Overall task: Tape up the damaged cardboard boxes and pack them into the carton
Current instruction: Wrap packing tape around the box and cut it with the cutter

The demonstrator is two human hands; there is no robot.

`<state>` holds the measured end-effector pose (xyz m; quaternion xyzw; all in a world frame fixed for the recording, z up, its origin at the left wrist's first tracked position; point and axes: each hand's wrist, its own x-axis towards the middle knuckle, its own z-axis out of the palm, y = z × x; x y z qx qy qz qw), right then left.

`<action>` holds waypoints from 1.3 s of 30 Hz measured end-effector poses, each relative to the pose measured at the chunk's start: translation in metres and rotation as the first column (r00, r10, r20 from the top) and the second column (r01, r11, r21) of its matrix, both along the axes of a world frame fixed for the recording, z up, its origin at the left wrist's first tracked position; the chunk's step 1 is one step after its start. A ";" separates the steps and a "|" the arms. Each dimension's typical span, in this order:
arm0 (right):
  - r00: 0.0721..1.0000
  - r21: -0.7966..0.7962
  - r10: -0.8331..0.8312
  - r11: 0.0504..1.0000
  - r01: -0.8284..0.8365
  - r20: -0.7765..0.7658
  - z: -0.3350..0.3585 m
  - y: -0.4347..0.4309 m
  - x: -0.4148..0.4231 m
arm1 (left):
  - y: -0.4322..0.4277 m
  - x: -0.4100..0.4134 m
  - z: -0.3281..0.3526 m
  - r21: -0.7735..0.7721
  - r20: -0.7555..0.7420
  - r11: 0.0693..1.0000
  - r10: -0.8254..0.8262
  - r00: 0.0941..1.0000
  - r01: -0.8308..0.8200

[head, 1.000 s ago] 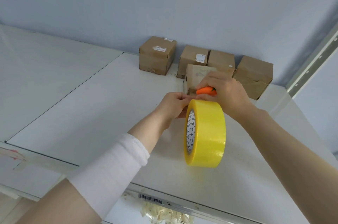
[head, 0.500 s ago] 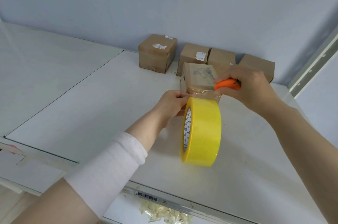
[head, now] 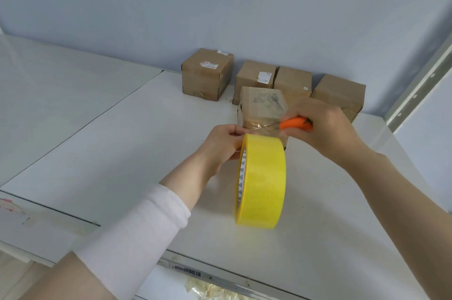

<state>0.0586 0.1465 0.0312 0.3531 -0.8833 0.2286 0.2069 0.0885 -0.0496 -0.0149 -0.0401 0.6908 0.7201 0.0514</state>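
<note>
We saw the cardboard box (head: 261,106) sitting at centre frame on the white tabletop (head: 122,152), a clear tape strip (head: 263,127) stretched from its near face to the yellow tape roll (head: 263,182) just below. The left hand (head: 223,144) pinched the roll's top edge. The right hand (head: 320,125) curled round an orange cutter (head: 294,123) at the strip's right end. Four more boxes (head: 206,74) lined the wall above.

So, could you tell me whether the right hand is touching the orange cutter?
Touching: the head view shows the right hand gripping the orange cutter.
</note>
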 end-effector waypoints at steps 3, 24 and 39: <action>0.993 -0.255 -0.006 0.966 0.037 0.119 0.006 -0.012 -0.004 | -0.001 0.000 -0.001 -0.004 -0.006 1.000 -0.030 1.000 0.030; 0.894 -0.566 0.139 0.812 0.143 0.426 -0.006 -0.040 -0.002 | 0.003 0.007 0.004 0.029 -0.298 0.999 -0.032 0.954 0.043; 0.853 -0.514 0.221 0.855 0.063 0.472 -0.011 -0.043 0.006 | 0.003 0.000 0.011 -0.056 -0.226 0.996 -0.083 0.970 0.072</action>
